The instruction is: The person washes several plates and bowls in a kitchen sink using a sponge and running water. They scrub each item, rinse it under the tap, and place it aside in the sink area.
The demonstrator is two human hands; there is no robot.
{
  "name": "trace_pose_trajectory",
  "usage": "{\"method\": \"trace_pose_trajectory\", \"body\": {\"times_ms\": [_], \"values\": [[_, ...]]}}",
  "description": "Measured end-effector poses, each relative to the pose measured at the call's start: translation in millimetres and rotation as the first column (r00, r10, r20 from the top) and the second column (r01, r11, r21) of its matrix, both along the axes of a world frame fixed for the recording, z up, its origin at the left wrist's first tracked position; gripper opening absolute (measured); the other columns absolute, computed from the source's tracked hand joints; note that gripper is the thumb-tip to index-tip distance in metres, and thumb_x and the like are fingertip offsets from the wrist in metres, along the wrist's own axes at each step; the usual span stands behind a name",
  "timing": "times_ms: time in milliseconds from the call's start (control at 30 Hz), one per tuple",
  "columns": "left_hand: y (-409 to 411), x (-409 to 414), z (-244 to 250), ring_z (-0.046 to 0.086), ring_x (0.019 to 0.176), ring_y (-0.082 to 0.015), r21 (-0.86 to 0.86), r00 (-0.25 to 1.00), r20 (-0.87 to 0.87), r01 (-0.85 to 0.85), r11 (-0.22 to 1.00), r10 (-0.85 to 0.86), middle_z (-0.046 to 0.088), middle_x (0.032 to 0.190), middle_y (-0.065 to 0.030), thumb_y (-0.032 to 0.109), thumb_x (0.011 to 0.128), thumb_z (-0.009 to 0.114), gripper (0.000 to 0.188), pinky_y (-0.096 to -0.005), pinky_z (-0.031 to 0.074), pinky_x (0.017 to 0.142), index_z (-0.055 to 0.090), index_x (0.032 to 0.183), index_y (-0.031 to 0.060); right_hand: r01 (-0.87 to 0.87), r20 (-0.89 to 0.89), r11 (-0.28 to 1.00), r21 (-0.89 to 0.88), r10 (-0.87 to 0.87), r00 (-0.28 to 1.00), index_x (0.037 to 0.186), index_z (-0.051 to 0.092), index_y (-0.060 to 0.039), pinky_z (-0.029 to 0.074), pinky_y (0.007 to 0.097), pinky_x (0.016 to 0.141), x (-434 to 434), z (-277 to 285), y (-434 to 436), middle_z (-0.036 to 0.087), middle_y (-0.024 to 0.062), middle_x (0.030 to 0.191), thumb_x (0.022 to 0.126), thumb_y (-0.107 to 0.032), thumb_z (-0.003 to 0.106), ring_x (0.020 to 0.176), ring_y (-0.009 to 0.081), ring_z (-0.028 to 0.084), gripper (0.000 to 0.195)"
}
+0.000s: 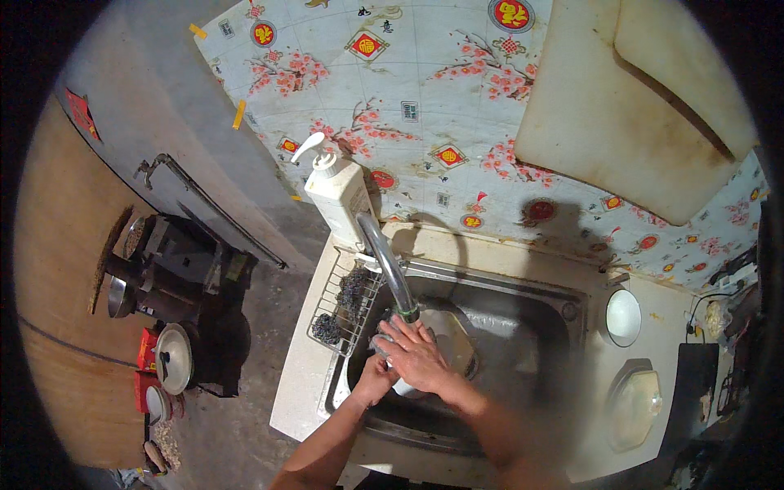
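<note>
Over the left part of a stainless steel sink, my two hands are close together under the end of a chrome faucet. My left hand is closed at the edge of a white dish, mostly covered by the hands. My right hand lies across it with the back up and fingers stretched towards the spout. Something greyish shows past its fingertips, too hidden to name. A pale plate rests in the sink beyond my right hand.
A wire rack with steel wool scourers hangs at the sink's left. Behind it stands a white pump bottle. On the right counter are a white bowl and an angular dish. Cutting boards lean at the wall.
</note>
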State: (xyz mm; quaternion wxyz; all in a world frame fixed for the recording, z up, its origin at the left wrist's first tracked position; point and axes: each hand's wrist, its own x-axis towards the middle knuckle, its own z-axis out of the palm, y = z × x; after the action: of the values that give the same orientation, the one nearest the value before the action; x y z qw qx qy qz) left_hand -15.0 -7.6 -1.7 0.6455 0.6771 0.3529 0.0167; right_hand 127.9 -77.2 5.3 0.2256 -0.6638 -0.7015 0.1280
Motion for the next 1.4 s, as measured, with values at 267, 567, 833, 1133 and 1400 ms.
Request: {"method": "trace_pose_trajectory", "body": {"times_ms": [267,567,833,1133,1400], "values": [[-8,10,0,0.056,0.081,-0.008,-0.235,0.933,0.29,-0.146,0.961,0.213,0.063,0.092,-0.0014,-0.001,0.083,0.059,0.028,-0.024,0.046,0.072,0.056,0.111,0.0018,0.457,-0.055,0.885,-0.085,-0.462,0.885,0.129,0.047,-0.0137,0.017,0.0544,0.107,20,1,18,0.036,0.0082,0.142,0.087,-0.021,0.05,0.133,0.0293,0.028,0.043],[-5,1,0,0.055,0.092,-0.0086,-0.19,0.965,0.22,-0.097,0.977,0.139,0.061,0.101,-0.0023,-0.002,0.083,0.06,0.034,-0.0258,0.044,0.081,0.053,0.116,0.0011,0.284,-0.172,0.95,-0.131,-0.303,0.937,0.126,0.05,-0.0136,0.025,0.0461,0.105,25,-3,11,0.049,0.0124,0.128,0.09,-0.024,0.047,0.124,0.0303,0.04,0.037],[-10,-9,-1,0.055,0.093,-0.0101,-0.234,0.949,0.239,-0.15,0.961,0.206,0.062,0.102,-0.003,0.0,0.083,0.062,0.036,-0.0262,0.044,0.083,0.052,0.117,0.002,0.578,-0.725,0.748,-0.327,-0.59,0.354,0.12,0.053,-0.0049,0.038,0.0311,0.094,57,-87,-19,0.059,0.0115,0.11,0.095,-0.025,0.047,0.106,0.0214,0.052,0.033],[12,7,-6,0.059,0.09,-0.013,-0.311,0.961,0.206,-0.112,0.944,0.182,0.063,0.101,-0.0059,-0.002,0.08,0.063,0.038,-0.028,0.046,0.081,0.052,0.116,0.0016,0.401,-0.658,0.914,-0.067,-0.343,0.671,0.113,0.057,-0.0079,0.044,0.0333,0.086,73,-54,16,0.062,0.0101,0.104,0.089,-0.016,0.056,0.095,0.0244,0.058,0.025],[3,5,4,0.055,0.09,-0.0093,-0.127,0.982,0.171,-0.061,0.99,0.083,0.061,0.097,-0.0024,-0.003,0.081,0.061,0.027,-0.025,0.045,0.078,0.057,0.107,0.0028,0.006,-0.028,0.947,0.321,0.003,1.0,0.12,0.053,-0.0096,0.039,0.045,0.094,-3,20,2,0.051,0.0171,0.121,0.078,-0.011,0.055,0.112,0.032,0.049,0.043]]}}
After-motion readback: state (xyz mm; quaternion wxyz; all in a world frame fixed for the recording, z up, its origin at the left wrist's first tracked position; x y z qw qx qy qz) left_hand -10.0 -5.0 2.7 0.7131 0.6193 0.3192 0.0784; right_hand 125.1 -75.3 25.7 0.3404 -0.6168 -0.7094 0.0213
